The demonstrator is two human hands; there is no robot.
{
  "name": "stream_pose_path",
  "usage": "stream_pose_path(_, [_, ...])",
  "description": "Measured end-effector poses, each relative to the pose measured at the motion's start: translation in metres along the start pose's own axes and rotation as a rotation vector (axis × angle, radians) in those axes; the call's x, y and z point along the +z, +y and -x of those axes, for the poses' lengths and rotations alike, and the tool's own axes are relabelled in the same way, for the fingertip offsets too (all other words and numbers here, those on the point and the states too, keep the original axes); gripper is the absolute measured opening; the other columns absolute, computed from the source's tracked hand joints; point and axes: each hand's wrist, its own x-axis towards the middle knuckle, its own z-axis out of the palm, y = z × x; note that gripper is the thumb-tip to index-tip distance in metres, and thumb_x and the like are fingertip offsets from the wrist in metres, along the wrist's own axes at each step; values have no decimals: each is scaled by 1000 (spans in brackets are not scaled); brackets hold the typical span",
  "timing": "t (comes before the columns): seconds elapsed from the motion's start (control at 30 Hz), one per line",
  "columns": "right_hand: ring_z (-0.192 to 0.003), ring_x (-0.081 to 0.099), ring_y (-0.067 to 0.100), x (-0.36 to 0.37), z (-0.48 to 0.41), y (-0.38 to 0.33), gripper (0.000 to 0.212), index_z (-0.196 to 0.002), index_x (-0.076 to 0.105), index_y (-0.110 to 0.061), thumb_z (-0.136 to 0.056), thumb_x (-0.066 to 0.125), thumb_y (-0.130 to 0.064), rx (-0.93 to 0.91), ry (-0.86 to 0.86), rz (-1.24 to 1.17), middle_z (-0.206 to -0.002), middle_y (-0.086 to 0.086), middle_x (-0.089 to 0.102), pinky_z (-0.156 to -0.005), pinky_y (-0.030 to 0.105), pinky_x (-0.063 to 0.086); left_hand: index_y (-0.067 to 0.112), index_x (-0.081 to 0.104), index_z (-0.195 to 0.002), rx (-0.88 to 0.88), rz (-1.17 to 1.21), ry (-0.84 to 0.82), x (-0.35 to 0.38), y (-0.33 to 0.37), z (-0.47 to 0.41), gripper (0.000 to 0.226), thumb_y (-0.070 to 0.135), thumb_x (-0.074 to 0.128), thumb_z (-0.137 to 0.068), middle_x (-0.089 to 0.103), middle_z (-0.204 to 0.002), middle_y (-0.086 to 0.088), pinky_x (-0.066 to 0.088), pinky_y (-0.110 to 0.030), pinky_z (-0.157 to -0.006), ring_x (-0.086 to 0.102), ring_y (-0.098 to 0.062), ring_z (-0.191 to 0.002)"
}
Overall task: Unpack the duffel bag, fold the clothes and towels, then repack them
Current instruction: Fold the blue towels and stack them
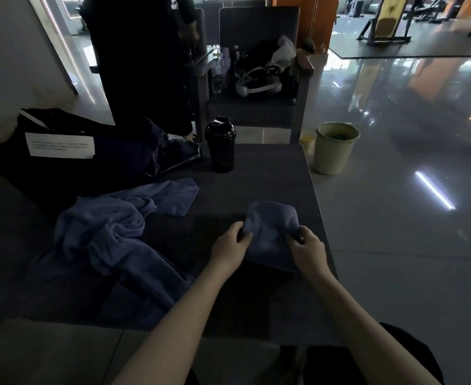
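Observation:
A small blue towel (270, 232) lies folded into a rough square near the right edge of the dark table (270, 168). My left hand (230, 245) pinches its left edge and my right hand (307, 248) pinches its right edge. To the left a larger blue towel (117, 229) sprawls crumpled across the table. The black duffel bag (34, 162) sits at the far left with a white paper label (59, 145) on it. Dark navy clothing (167, 154) spills out beside the bag.
A black shaker bottle (220, 144) stands upright at the table's far side. A pale green bin (335, 147) stands on the floor past the right corner. Behind the table are a chair (256, 65) loaded with gear and a standing person in black (142, 59).

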Motion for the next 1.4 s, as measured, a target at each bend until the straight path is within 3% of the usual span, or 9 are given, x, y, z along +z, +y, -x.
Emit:
stream_pose_path(0.17, [-95,61,30,2,6,-7,30,-117,54,-10,-90,55,-22,73,55,50,-97,7,61,-67,27,35,28,46,-128,-41,-158,-27,7,-4,-7,34,40,42,-97,63,-115,-3,45,-45,-95,59,-27,-106])
stream_pose_path(0.3, [-124,44,30,6,15,-21,63,-144,28,-20,-89,57,-27,-214,171,482,-140,12,35,-88,36,42,25,46,-124,-36,-292,-15,12,-4,-9,30,37,38,-98,64,-113,-5,43,-46,-94,59,-30,-106])
stream_pose_path(0.37, [-143,17,27,13,10,-22,61,-148,22,-26,-94,48,-38,-347,48,673,-156,7,14,-113,43,20,23,47,-125,-17,-319,0,13,-6,-10,32,36,40,-97,63,-116,-5,44,-46,-94,58,-29,-108])
stream_pose_path(0.43, [-147,-2,20,22,3,-13,59,-150,17,-29,-97,36,-47,-321,-157,740,-160,0,4,-117,46,2,23,45,-131,24,-371,57,13,-11,-11,38,37,45,-95,57,-124,-5,43,-44,-95,52,-28,-116])
stream_pose_path(0.63, [-147,-4,19,26,-6,-4,58,-150,15,-30,-97,27,-50,-288,-263,815,-160,-1,4,-115,51,-4,30,27,-148,118,-549,44,8,-21,-11,51,41,35,-99,31,-151,5,26,-40,-107,28,-18,-137])
stream_pose_path(0.8, [-145,11,27,31,2,-26,45,-142,33,-27,-97,37,-30,-411,-130,883,-156,9,19,-114,57,4,28,29,-148,59,-618,-24,-1,-25,-9,51,47,22,-101,25,-156,5,17,-39,-112,18,-16,-142])
stream_pose_path(1.2, [-147,0,18,44,-36,-11,54,-147,22,-36,-96,30,-51,-444,-296,826,-159,-6,10,-118,48,0,33,12,-151,59,-744,75,-14,-63,-5,52,44,19,-101,2,-159,15,3,-45,-118,-3,-13,-147])
stream_pose_path(1.3, [-136,29,25,47,-46,-19,47,-135,46,-28,-92,46,-48,-491,-165,928,-146,3,33,-114,45,16,34,12,-151,58,-768,85,-12,-66,-6,59,51,5,-95,3,-159,15,2,-44,-118,-3,-13,-147])
stream_pose_path(1.4, [-93,57,27,58,-31,-25,26,-93,68,-16,-71,75,-29,-489,151,930,-102,7,60,-90,45,40,34,13,-151,76,-789,113,-10,-66,-3,80,55,-15,-79,5,-159,15,3,-42,-118,0,-14,-147])
